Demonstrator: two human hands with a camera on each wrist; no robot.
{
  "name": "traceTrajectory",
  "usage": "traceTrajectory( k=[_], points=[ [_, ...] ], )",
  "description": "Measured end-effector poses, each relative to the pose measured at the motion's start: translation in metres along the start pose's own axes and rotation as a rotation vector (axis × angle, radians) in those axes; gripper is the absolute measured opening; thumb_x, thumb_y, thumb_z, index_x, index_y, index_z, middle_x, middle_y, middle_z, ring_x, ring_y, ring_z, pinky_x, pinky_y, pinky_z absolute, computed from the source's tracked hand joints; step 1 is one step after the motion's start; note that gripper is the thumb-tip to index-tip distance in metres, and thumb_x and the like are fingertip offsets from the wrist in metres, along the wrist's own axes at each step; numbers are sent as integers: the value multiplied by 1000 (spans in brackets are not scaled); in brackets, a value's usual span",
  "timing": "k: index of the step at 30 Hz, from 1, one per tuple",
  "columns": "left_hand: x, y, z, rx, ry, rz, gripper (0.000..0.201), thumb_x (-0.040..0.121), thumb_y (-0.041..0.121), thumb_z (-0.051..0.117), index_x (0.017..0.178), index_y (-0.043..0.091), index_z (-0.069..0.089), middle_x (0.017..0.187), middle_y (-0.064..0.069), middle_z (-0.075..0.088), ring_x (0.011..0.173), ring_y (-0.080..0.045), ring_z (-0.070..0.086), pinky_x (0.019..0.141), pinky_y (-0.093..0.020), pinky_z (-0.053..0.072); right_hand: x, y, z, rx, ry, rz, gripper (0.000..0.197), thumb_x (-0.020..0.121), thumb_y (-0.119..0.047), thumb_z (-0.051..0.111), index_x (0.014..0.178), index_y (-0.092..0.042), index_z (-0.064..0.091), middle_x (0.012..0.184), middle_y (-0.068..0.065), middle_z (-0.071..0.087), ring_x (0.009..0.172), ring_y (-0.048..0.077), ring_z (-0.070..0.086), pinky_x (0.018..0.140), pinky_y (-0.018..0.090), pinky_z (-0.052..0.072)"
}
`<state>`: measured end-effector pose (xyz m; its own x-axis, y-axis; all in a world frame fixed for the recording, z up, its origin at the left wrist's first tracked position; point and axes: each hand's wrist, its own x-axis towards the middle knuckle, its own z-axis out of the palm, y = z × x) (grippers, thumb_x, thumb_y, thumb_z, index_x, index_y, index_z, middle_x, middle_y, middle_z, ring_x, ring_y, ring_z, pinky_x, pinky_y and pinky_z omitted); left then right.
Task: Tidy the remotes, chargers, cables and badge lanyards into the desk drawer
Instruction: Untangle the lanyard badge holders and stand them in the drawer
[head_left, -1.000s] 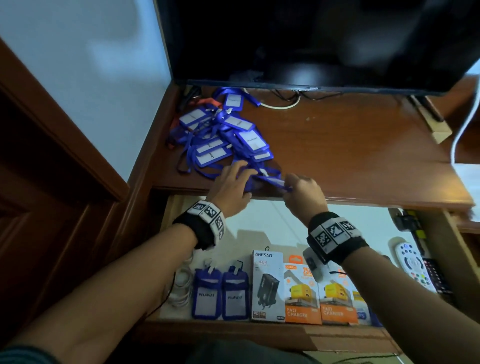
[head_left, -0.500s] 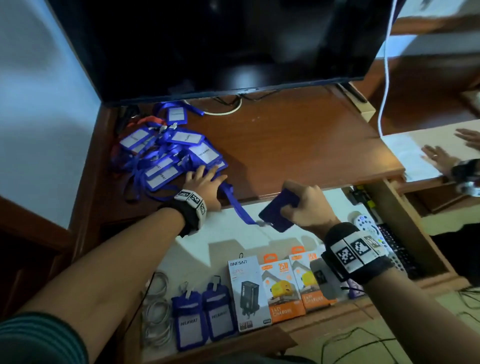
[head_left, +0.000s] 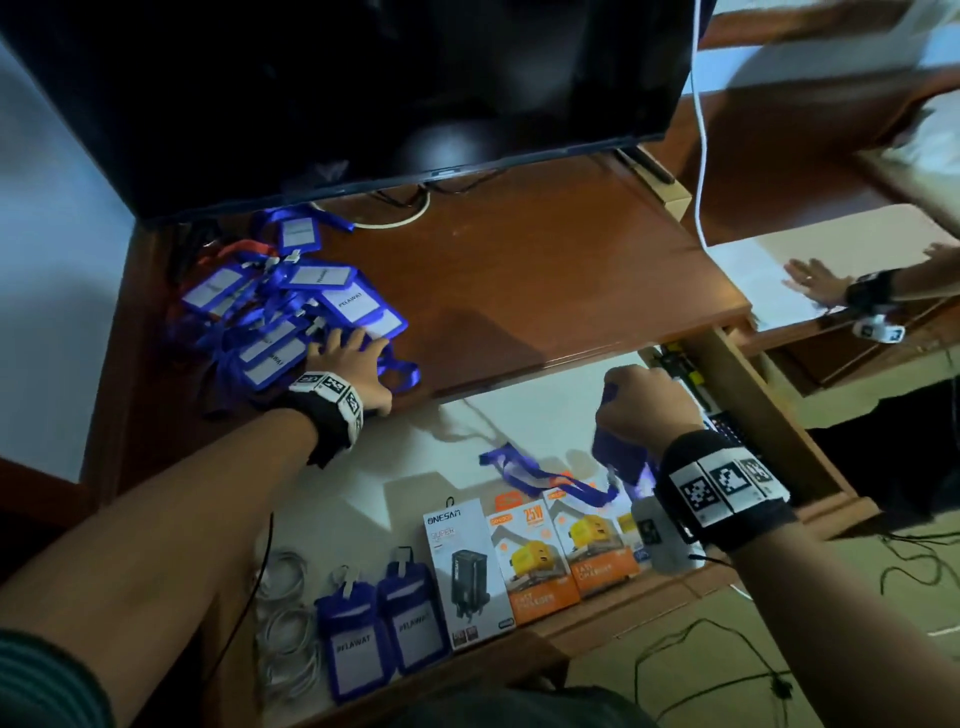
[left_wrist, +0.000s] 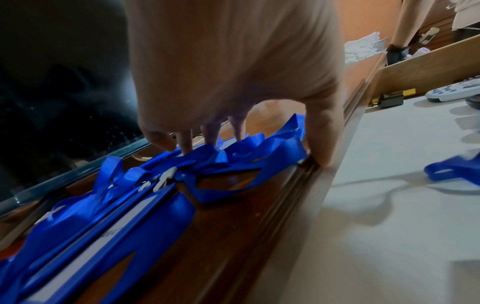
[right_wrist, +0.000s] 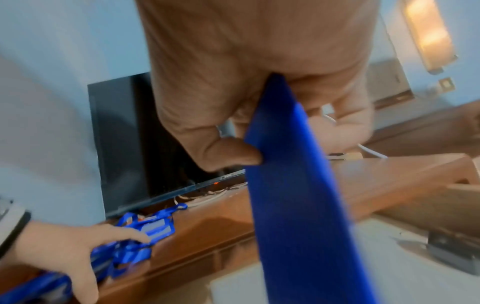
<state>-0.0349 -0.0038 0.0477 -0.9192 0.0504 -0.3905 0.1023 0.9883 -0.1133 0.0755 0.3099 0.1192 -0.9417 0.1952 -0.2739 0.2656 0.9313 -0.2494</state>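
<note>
Badge lanyard (head_left: 621, 457), blue, hanging from the right hand (head_left: 644, 410) over the open desk drawer (head_left: 748, 415), near the drawer's right side; holder pinched between thumb and curled fingers (right_wrist: 228, 152), as the right wrist view is showing, strap (head_left: 540, 475) trailing down and lying across the tops of the charger boxes. Lying heaped at the tabletop's (head_left: 545, 280) left front corner, a pile of blue badge lanyards (head_left: 291, 317), several holders showing white "PELAWAT" cards. Resting on that pile at the tabletop's front edge, the left hand (head_left: 353, 369), fingers (left_wrist: 187, 142) spread and pressing on the straps, thumb reaching down over the edge; gripping nothing, as far as the left wrist view is showing.

Sitting along the drawer's front edge, from left: coiled white cables (head_left: 285, 623), two blue badge holders (head_left: 384, 634) side by side and touching, a white ONESAM charger box (head_left: 467, 566), then two orange fast-charger boxes (head_left: 566, 551), all standing in a row against one another. Lying by the drawer's right wall, a white remote (left_wrist: 454, 91) beside a dark remote, with a small black and yellow item (left_wrist: 392, 99) in the far right corner.

Standing at the tabletop's rear edge, a dark television (head_left: 363, 93), cords looping under it. Hanging down past the television's right side, a white cable (head_left: 698, 156). Pressing flat on a white surface beyond the tabletop's right edge, another person's hand (head_left: 815, 283).
</note>
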Motion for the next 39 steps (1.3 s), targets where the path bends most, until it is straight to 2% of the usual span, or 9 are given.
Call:
traceTrajectory(
  k=[6, 10, 15, 18, 23, 28, 32, 36, 39],
  points=[
    [-27, 22, -3, -199, 251, 28, 68, 76, 41, 66, 137, 26, 40, 148, -3, 31, 134, -30, 29, 104, -45, 33, -10, 5, 9, 484, 287, -246, 16, 71, -4, 64, 86, -9, 61, 77, 7, 64, 71, 26, 56, 62, 29, 45],
    [-63, 56, -12, -604, 537, 219, 19, 87, 24, 61, 103, 15, 67, 105, -5, 64, 97, -23, 61, 79, -26, 43, -14, -2, 24, 473, 497, -486, 11, 76, -6, 59, 86, -9, 63, 71, 5, 67, 64, 28, 60, 55, 27, 43],
    [-85, 96, -15, -1149, 313, 34, 54, 95, 50, 45, 67, 9, 68, 64, -8, 70, 61, -21, 69, 71, -33, 55, -22, -12, 41, 443, 568, -735, 24, 79, -1, 58, 95, -13, 72, 86, 3, 73, 78, 26, 65, 65, 31, 53],
    [-89, 110, -5, -1094, 119, -47, 60, 89, 55, 49, 70, 1, 69, 64, -11, 71, 60, -20, 69, 67, -31, 55, -26, -12, 54, 458, 509, -846, 24, 84, -13, 52, 93, -10, 74, 88, 3, 74, 82, 24, 68, 70, 33, 54],
    [-107, 119, 28, -1446, 27, -250, 22, 80, 12, 71, 81, -10, 69, 63, -15, 66, 50, -15, 63, 43, -14, 41, -23, 6, 90, 508, 296, -983, 25, 70, 2, 64, 91, -7, 75, 92, 8, 73, 90, 23, 69, 72, 37, 58],
    [-136, 127, 54, -1587, 63, -345, 34, 77, -10, 66, 109, 4, 66, 89, -10, 66, 69, -14, 59, 55, -13, 47, -19, 22, 107, 846, -156, -893, 48, 58, -16, 47, 97, -9, 74, 104, 5, 72, 103, 15, 65, 87, 29, 53],
    [-151, 132, 71, -1629, 86, -342, 51, 77, -14, 63, 122, 10, 59, 109, -6, 66, 92, -15, 64, 65, -17, 51, -15, 22, 122, 895, -206, -729, 49, 60, -26, 46, 102, -16, 69, 105, -1, 70, 99, 15, 64, 86, 39, 53],
    [-160, 128, 65, -1710, 79, -252, 55, 79, -16, 59, 124, 15, 57, 114, -6, 65, 91, -16, 64, 69, -24, 55, -17, 10, 121, 934, -327, -610, 48, 73, -28, 56, 121, -25, 57, 115, -21, 59, 106, -6, 55, 87, 11, 43],
    [-168, 120, 51, -1768, 72, -116, 57, 79, -18, 58, 126, 15, 56, 113, -7, 66, 89, -16, 66, 71, -26, 55, -20, -1, 115, 1021, -397, -573, 53, 76, -36, 60, 127, -27, 51, 119, -20, 55, 107, -3, 55, 86, 12, 44]
  ],
)
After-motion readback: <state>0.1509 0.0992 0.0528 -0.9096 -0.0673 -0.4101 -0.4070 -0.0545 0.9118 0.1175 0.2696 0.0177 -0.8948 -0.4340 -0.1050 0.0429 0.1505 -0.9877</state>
